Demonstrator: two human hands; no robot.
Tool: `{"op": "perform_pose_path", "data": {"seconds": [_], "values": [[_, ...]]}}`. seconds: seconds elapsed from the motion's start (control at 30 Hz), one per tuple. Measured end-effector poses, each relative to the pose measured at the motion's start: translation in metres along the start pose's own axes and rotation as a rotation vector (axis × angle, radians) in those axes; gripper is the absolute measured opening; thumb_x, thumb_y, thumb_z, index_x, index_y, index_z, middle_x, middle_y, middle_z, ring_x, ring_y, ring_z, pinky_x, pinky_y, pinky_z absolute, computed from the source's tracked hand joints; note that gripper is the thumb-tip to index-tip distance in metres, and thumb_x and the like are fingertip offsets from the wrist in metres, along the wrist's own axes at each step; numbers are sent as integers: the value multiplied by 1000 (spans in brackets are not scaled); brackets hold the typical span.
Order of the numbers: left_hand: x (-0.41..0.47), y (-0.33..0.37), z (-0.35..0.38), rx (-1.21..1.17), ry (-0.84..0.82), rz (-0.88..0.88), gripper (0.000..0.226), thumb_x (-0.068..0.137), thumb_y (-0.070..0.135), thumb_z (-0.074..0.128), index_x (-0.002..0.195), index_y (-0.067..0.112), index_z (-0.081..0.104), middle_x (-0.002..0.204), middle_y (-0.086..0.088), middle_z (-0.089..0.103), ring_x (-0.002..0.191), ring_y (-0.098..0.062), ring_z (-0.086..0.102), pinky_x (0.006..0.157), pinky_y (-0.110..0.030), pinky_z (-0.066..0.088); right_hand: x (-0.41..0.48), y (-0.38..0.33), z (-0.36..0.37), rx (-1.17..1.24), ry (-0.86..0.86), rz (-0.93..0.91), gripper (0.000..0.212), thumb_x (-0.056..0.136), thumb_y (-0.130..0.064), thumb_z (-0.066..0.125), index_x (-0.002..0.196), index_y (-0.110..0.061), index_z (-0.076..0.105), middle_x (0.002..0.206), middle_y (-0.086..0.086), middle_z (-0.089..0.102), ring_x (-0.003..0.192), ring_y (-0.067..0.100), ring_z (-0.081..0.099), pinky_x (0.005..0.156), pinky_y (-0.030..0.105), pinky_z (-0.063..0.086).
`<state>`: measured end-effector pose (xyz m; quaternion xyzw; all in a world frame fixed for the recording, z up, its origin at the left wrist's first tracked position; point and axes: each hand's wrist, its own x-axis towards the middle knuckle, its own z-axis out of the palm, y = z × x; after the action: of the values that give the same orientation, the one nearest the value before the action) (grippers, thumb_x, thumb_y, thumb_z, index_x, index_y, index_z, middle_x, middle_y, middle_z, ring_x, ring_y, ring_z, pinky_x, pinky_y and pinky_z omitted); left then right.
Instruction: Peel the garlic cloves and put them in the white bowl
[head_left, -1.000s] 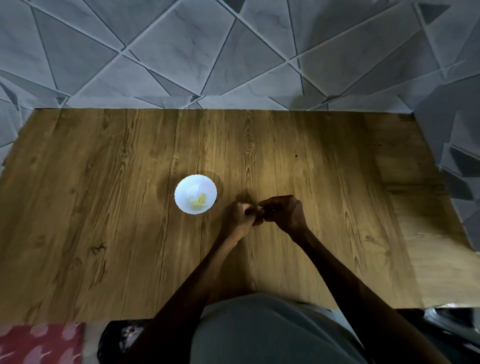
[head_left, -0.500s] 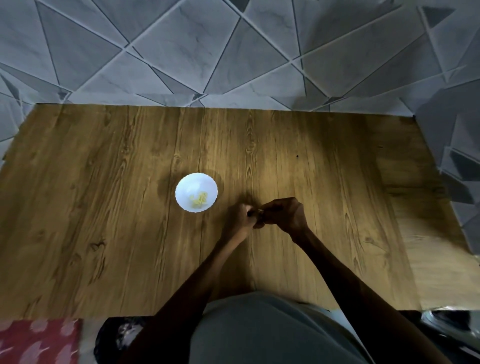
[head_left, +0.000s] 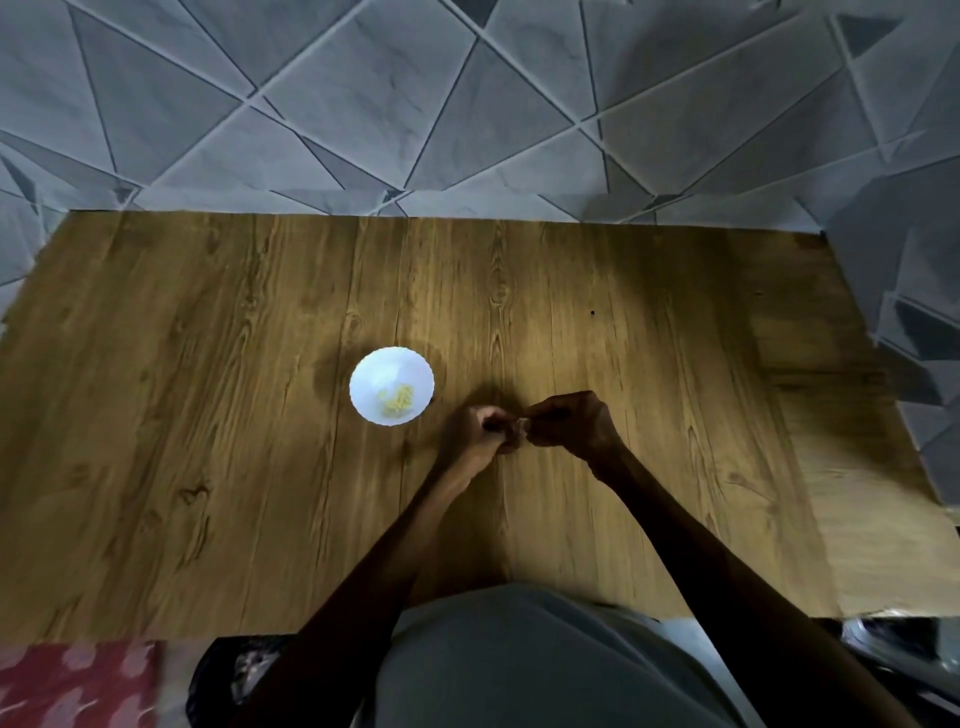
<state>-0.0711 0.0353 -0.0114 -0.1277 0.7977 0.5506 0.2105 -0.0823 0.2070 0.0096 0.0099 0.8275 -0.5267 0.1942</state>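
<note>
A small white bowl (head_left: 390, 370) stands on the wooden table (head_left: 208, 415), with several pale yellow peeled garlic pieces (head_left: 396, 399) in its bottom. Just right of the bowl my two hands meet over the table. My left hand (head_left: 480, 431) is curled with its fingertips pinching a small garlic clove (head_left: 518, 427). My right hand (head_left: 574, 423) pinches the same clove from the other side. The clove is mostly hidden between the fingers and looks dark and small.
The table reaches a grey tiled wall (head_left: 415, 104) at the back. A lighter board (head_left: 857, 493) lies along the table's right side. A red patterned cloth (head_left: 72, 680) shows at the lower left, and a metal object (head_left: 893, 639) at the lower right corner.
Both hands stay together right of the bowl, working at the clove with small finger movements. The bowl has not moved; the view has shifted slightly.
</note>
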Motion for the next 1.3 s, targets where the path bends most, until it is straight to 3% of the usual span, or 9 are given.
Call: {"op": "perform_pose_path", "data": {"seconds": [0.2,0.37,0.47,0.7,0.77,0.9,1.03,1.17,1.3], "values": [[-4,2,-1,-41,-14,-25,24,90,15,67,112,6,64,103,-8,70,82,-10,68,63,-11,54,8,4,2,-140,23,-26,8,83,-11,75,91,-12,72,83,2,74,72,10,73,67,24,60],[-6,-2,-3,-122,-12,-57,20,93,6,61,113,6,64,97,-3,66,77,-6,64,60,-10,52,24,19,10,-454,68,-147,8,86,-12,74,94,-11,73,88,1,72,69,-2,61,60,9,47],[-5,-8,-5,-160,-8,-72,16,93,9,62,108,7,68,101,-7,72,83,-15,70,69,-16,55,25,20,11,-538,78,-210,6,89,-9,69,94,-10,73,90,3,73,70,-2,58,61,7,42],[-10,-9,-5,-444,-3,-219,15,92,-4,57,103,-2,67,99,-16,71,88,-23,70,75,-26,59,6,16,14,-503,125,-389,13,88,-1,67,98,-8,72,89,2,71,75,6,65,67,23,57],[-9,-11,-3,-486,-14,-275,14,93,-1,58,97,5,70,98,-15,72,87,-22,71,75,-27,59,-4,15,16,-416,72,-437,9,87,-8,71,95,-10,73,87,-1,72,75,3,68,68,19,57],[-14,-10,4,-606,-47,-364,21,95,-4,51,85,7,66,78,-7,71,61,-7,69,63,-21,57,-13,21,25,-332,109,-339,8,86,-11,73,93,-15,75,86,-8,73,74,-2,67,64,13,53],[-20,-9,4,-638,-115,-390,18,96,-2,50,90,7,64,87,-4,67,77,-10,63,65,-18,54,-19,23,29,-389,180,-287,8,89,-7,70,89,-14,74,80,-7,70,65,-5,61,61,10,48],[-15,-17,2,-230,-18,-230,19,90,6,64,109,5,68,97,-8,70,83,-15,63,65,-16,51,-25,23,32,-548,179,-193,11,92,-7,63,89,-14,71,80,-5,68,65,3,60,56,14,44],[-16,-21,-1,293,126,97,18,86,14,68,104,12,70,102,1,70,94,-14,64,82,-22,48,-33,35,36,-769,144,-202,15,89,3,59,92,-10,67,85,3,67,69,12,61,60,19,42]]}}
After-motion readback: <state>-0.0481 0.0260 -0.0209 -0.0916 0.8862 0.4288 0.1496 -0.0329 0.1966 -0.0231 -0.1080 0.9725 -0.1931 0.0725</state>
